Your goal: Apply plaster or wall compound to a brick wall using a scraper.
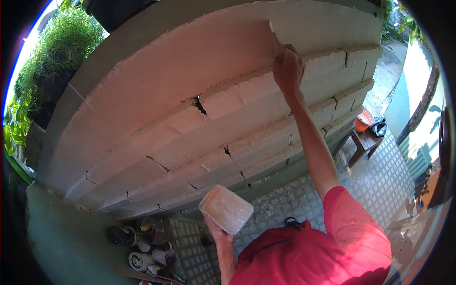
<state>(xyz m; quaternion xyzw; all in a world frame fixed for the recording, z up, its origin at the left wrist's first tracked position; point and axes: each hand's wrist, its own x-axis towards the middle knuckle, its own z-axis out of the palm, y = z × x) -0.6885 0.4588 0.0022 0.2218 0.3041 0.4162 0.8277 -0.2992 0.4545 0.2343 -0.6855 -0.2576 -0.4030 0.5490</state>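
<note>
My right hand (pixel 289 71) is raised to the upper wall and closed round the handle of a paintbrush (pixel 272 32). The brush shows nearly edge-on, its tip against the smooth top band of the wall (pixel 209 52). Low in front of me, my left hand (pixel 218 232) grips a rectangular plastic tub (pixel 228 209) from beneath and the side. Pale, pinkish-white material coats the tub's inside; its depth is hard to tell. The wall is pinkish on the left and paler grey-white to the right. Stepped block courses with dark gaps (pixel 199 105) run below the band.
Leafy plants (pixel 61 47) and a dark pot (pixel 114 12) stand at the upper left. Cans and jars (pixel 140 259) crowd the lower left corner. On the right, a wooden stool (pixel 365 142) carries an orange bucket (pixel 363 119) and a black bag. The floor (pixel 304 199) is patterned tile.
</note>
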